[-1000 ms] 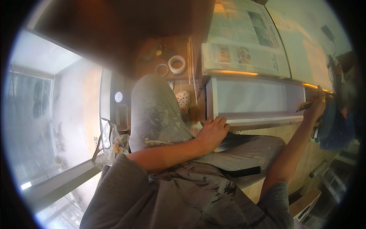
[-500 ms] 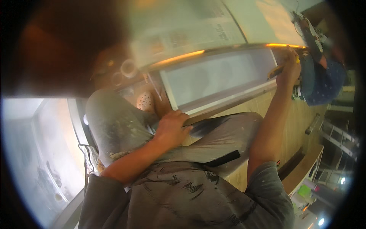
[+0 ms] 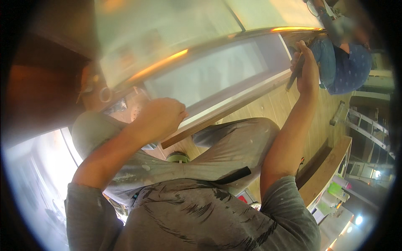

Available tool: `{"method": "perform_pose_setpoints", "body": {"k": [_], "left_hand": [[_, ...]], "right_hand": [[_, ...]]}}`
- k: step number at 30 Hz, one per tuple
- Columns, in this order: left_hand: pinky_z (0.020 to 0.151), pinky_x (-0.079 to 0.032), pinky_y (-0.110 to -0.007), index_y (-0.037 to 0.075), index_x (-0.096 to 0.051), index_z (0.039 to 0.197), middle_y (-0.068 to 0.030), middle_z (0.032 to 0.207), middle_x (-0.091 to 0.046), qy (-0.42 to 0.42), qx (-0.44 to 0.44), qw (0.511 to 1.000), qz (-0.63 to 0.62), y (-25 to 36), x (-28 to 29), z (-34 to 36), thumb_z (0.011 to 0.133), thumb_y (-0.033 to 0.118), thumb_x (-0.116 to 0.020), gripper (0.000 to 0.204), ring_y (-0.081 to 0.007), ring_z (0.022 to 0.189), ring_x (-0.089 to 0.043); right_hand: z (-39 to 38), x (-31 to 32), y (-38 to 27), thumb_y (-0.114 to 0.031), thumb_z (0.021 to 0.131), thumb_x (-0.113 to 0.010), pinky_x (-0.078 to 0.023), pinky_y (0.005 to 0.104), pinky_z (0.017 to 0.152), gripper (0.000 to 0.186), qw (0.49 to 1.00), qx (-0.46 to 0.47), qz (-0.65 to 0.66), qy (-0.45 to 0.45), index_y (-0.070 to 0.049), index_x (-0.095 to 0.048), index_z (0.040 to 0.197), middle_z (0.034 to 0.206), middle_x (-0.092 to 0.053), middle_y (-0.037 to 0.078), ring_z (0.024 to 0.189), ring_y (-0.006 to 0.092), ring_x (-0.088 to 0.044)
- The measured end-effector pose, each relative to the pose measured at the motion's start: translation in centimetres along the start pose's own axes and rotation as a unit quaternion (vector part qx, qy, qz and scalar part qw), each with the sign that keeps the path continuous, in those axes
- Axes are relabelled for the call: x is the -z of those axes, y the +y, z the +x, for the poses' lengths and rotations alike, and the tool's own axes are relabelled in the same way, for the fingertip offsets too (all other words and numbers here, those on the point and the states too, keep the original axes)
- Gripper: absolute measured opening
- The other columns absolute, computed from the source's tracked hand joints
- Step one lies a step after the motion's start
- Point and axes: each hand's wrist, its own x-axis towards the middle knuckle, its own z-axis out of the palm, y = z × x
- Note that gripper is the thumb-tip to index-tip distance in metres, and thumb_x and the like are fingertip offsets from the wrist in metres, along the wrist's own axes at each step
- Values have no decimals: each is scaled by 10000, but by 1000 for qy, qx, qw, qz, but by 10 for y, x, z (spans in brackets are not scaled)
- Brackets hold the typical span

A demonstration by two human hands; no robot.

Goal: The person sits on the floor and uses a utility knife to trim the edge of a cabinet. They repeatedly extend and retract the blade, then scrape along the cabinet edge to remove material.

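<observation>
The open drawer (image 3: pixel 209 73) is lying ahead of the person between the two hands, with its long axis running from the lower left of the view, near the left hand (image 3: pixel 162 117), up toward the right hand (image 3: pixel 307 69) at the far end. The left hand is overlapping the drawer's near-left corner in the view, so it is looking the nearer of the two; whether it is touching the rim, I cannot tell. Its fingers are curling inward with the back of the hand showing, and whether they are holding anything is staying hidden. The right hand is gripping a slim dark tool (image 3: pixel 296 69), which is pointing down and to the left, its tip sitting on the person's side of the drawer's right end in the view; the exact gap to the wood is not showing. Beyond the drawer, a pale covering (image 3: pixel 167 33) is lying over the cabinet top, showing only smeared patches where no writing is coming through clearly. The gray shirt (image 3: pixel 201 217) is carrying dark streaks that are not forming any letters, and no brand or label is reading clearly on the tool. A co-worker (image 3: pixel 351 69) in blue is sitting or crouching past the right hand.
</observation>
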Motion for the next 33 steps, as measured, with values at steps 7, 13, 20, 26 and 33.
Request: {"method": "perform_pose_setpoints", "body": {"k": [7, 13, 20, 26, 33], "left_hand": [[864, -535, -515, 1, -706, 1028, -237, 955, -697, 31, -34, 991, -128, -22, -25, 40, 1006, 161, -581, 204, -426, 949, -681], [813, -538, -511, -12, -710, 923, -221, 904, -703, -24, -21, 987, -155, -8, 0, 41, 986, 220, -638, 250, -425, 870, -682], [783, -545, -489, 5, -717, 895, -197, 863, -686, -44, -83, 975, -203, 1, -4, 37, 978, 236, -671, 250, -412, 836, -677], [778, -539, -490, 13, -665, 907, -185, 873, -678, -82, -144, 952, -256, 7, -17, 29, 980, 181, -620, 188, -414, 844, -668], [774, -516, -506, 12, -633, 900, -208, 855, -649, -65, -184, 952, -237, 2, -32, 37, 915, 105, -572, 113, -430, 845, -653]], "right_hand": [[15, 13, 19, -419, 1008, -661, -474, 279, 705, 407, 1000, 7, -8, -28, -75, -709, 1220, 916, -550, 1, 772, 116, -565], [28, -2, 20, -298, 1094, -564, -469, 270, 720, 381, 1000, 17, -20, -10, 16, -661, 1284, 908, -559, 8, 790, 120, -548], [37, 7, 7, -312, 1081, -604, -455, 254, 625, 323, 997, 43, -60, 38, -29, -697, 1205, 822, -557, -1, 682, 101, -548], [68, 82, 70, -257, 992, -695, -430, 264, 523, 241, 975, -110, 40, 190, -51, -574, 1024, 804, -514, 26, 608, 126, -512], [83, 110, 148, -155, 950, -642, -444, 279, 490, 197, 949, -198, 137, 202, -28, -512, 1026, 821, -515, 77, 611, 153, -518]]}}
